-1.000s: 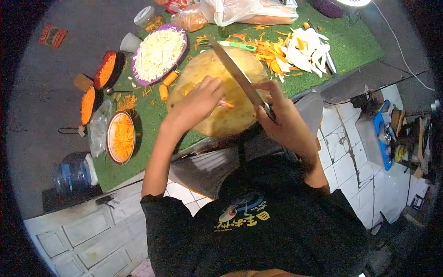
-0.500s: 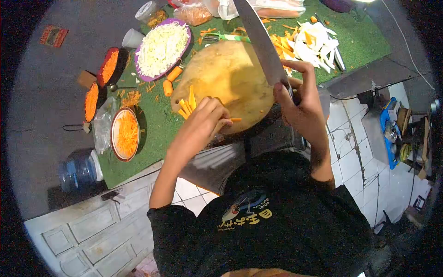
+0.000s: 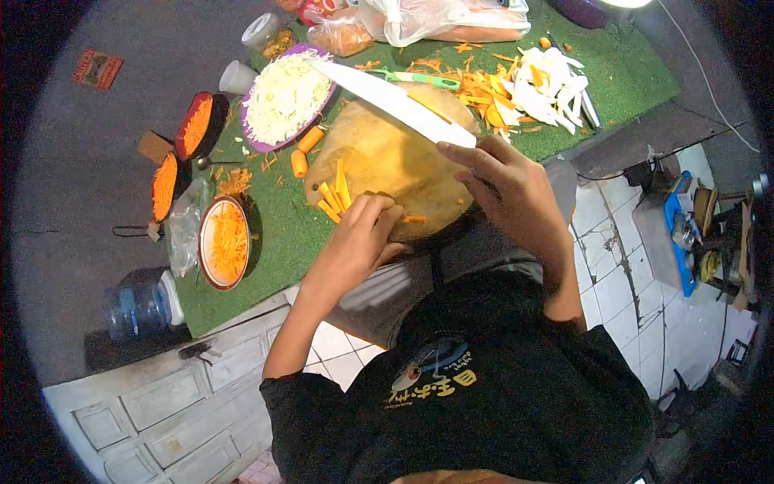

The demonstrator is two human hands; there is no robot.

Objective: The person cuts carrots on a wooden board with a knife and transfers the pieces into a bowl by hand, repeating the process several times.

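A round wooden chopping board (image 3: 363,145) lies in front of me. My right hand (image 3: 512,181) is wrapped round the handle of a large kitchen knife (image 3: 387,98). Its broad blade is held over the board, pointing to the far left, and a thin carrot strip (image 3: 427,106) shows against it. At the board's near edge my left hand (image 3: 363,234) is closed over carrot sticks (image 3: 334,194), whose ends stick out past the fingers toward the left. A short carrot piece (image 3: 414,219) lies just right of those fingers.
Shredded cabbage fills a purple plate (image 3: 256,139) beyond the board, with carrot chunks (image 3: 310,139) beside it. A bowl (image 3: 203,260) of shredded carrot stands at left. A green-handled peeler (image 3: 435,81), peelings, white vegetable pieces (image 3: 548,85) and a plastic bag (image 3: 411,20) lie farther back.
The knife has swung from pointing away to pointing far left, its blade turning flatter and brighter. My right hand has rotated with it. My left hand stays on the carrot sticks.
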